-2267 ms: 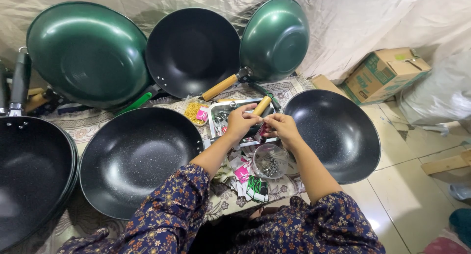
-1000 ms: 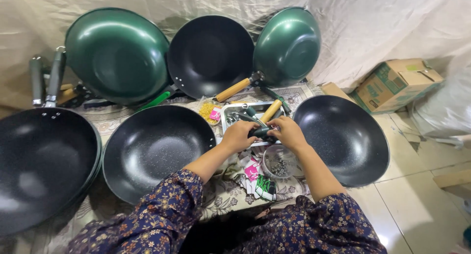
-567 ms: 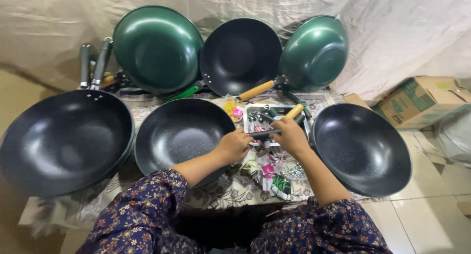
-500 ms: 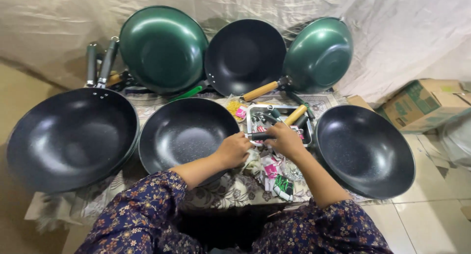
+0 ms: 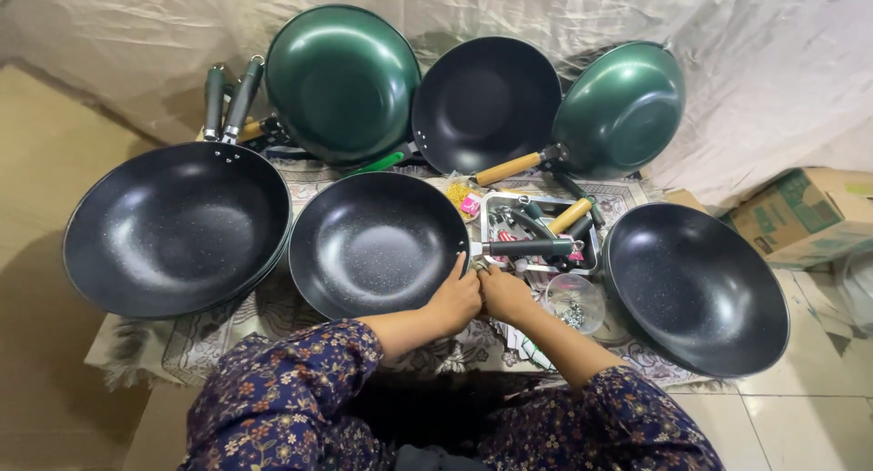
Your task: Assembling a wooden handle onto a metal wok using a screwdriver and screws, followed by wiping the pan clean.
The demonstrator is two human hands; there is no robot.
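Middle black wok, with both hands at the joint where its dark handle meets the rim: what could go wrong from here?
Both hands, left hand and right hand, crowd the handle joint of the middle black wok, so a slip might pinch fingers. The clear cup of small metal parts stands right beside the right forearm; a nudge could spill it. The dark handle reaches over the tray of spare handles and may snag them.

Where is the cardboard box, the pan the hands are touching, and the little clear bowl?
cardboard box (image 5: 800, 215), head view, on its top flap.
black pan (image 5: 377, 244), head view, on the middle of its inside.
clear bowl (image 5: 575, 300), head view, on its inside, by the small metal bits.
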